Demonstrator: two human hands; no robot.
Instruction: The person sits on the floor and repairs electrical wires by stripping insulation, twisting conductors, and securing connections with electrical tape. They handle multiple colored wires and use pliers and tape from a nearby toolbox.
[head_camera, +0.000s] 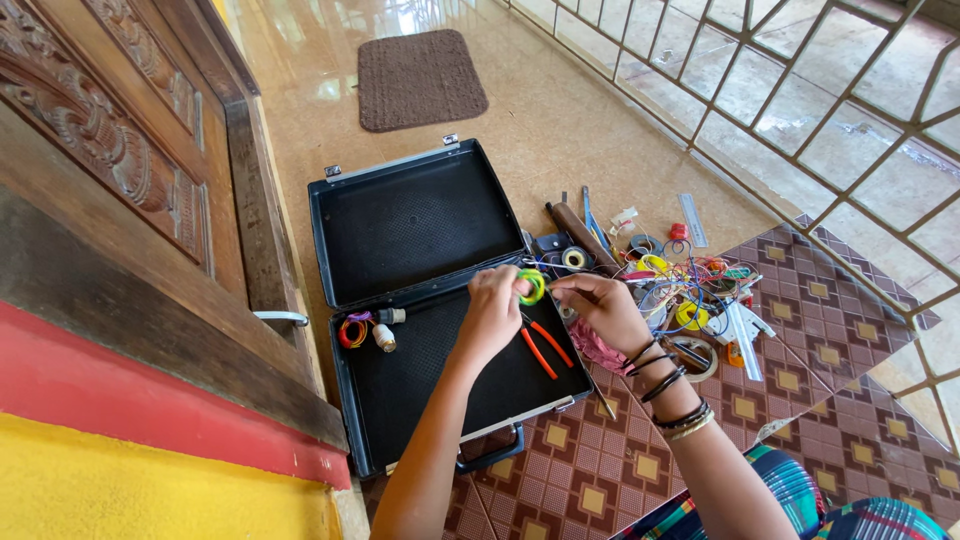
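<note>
Green-and-yellow is what I fix on first: a small ring-shaped coil of green-and-yellow wire (532, 286), held up between my two hands over the open black hard-shell tool case (420, 215). My left hand (492, 305) is curled closed, its fingertips pinching the coil's left edge. My right hand (598, 305) comes in from the other side, fingers drawn together just beside the coil's right rim; whether they grip the ring itself or a loose end I cannot tell. So the coil lies between the hands, the left touching it more plainly, its opening turned roughly up toward me.

Directly below, on the case's dark foam floor, lie the orange-handled pliers (545, 348), long axis running diagonally from upper left to lower right. Well apart, at the case's left side, sit an orange wire coil (352, 332) and a small white bulb socket (384, 338). To the right, on the patterned brown floor mat (800, 290), a jumble of tape rolls and coloured wires (680, 290) spreads out.
</note>
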